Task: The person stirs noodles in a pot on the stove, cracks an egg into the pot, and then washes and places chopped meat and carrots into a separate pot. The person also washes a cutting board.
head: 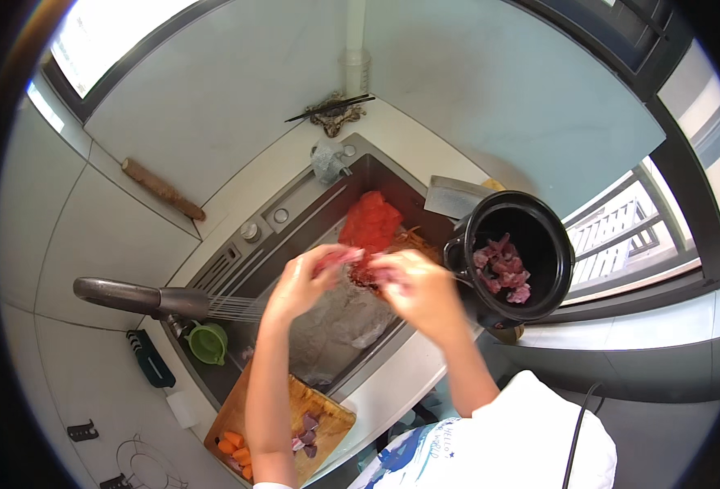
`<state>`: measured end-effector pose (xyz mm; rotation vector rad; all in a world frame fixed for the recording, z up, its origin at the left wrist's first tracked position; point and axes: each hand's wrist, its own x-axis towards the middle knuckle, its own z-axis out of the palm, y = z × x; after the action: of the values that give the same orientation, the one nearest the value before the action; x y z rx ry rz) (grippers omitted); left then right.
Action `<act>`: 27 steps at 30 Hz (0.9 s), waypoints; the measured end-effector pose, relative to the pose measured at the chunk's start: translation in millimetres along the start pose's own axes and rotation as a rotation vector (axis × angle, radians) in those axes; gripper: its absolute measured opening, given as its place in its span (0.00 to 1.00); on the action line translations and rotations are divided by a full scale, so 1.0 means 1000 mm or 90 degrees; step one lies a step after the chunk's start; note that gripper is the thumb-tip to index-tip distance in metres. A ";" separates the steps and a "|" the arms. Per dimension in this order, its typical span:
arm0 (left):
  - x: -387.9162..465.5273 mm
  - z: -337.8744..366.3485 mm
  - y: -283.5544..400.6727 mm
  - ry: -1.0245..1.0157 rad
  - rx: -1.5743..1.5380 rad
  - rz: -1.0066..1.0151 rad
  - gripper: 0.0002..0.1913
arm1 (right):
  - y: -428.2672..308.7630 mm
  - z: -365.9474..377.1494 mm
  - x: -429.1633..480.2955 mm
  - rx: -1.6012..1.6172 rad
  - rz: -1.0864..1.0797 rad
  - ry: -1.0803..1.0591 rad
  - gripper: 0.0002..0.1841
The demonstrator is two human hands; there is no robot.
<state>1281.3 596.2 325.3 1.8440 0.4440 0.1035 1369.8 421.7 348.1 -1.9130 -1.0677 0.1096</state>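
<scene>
Both hands are raised over the sink [311,208]. My left hand [299,284] grips a piece of raw red meat [329,261] between thumb and fingers. Opposite it, my right hand [421,287] pinches pale pink meat [393,278], blurred by motion. Whether the two pieces are joined cannot be seen. Behind the hands lies a red plastic bag [371,220] in the sink, with orange peelings [418,241] beside it. Clear plastic [348,318] spreads below my hands. To the right, a black pot [552,257] holds several chunks of raw meat [503,269].
Water sprays from the faucet [134,296] at left, above a green plastic cup [207,342]. A wooden cutting board [329,406] at the sink's near corner carries carrot chunks [235,443] and dark meat pieces [309,434]. A cleaver blade [458,195] lies beside the pot.
</scene>
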 end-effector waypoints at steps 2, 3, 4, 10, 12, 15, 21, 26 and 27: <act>0.010 0.028 0.045 -0.110 -0.109 0.078 0.13 | -0.017 -0.054 -0.010 0.011 0.144 0.117 0.13; 0.013 0.046 0.061 -0.125 -0.118 0.120 0.12 | -0.019 -0.075 -0.013 -0.039 0.164 0.149 0.12; 0.019 0.067 0.074 -0.139 -0.129 0.163 0.12 | -0.015 -0.092 -0.015 -0.091 0.180 0.180 0.12; 0.031 0.166 0.110 0.022 -0.059 0.274 0.30 | 0.052 -0.141 -0.043 -0.216 0.197 0.095 0.22; 0.011 0.173 0.098 0.185 -0.108 0.361 0.29 | 0.047 -0.145 -0.043 -0.295 0.193 0.124 0.21; -0.036 0.145 0.063 0.277 -0.117 0.343 0.22 | 0.001 -0.113 -0.028 -0.034 0.164 0.139 0.16; -0.209 0.050 -0.035 0.456 0.120 -0.150 0.14 | -0.075 0.068 -0.021 0.058 -0.137 -0.487 0.14; -0.323 0.035 -0.066 0.574 0.412 -0.514 0.18 | -0.105 0.226 -0.111 0.071 -0.405 -0.762 0.17; -0.333 0.037 -0.068 0.531 0.429 -0.576 0.20 | -0.115 0.245 -0.125 0.083 -0.422 -0.780 0.20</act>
<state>967.9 462.4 300.3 1.9796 2.0477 0.1038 1105.7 520.3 251.8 -1.1669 -2.3435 1.0202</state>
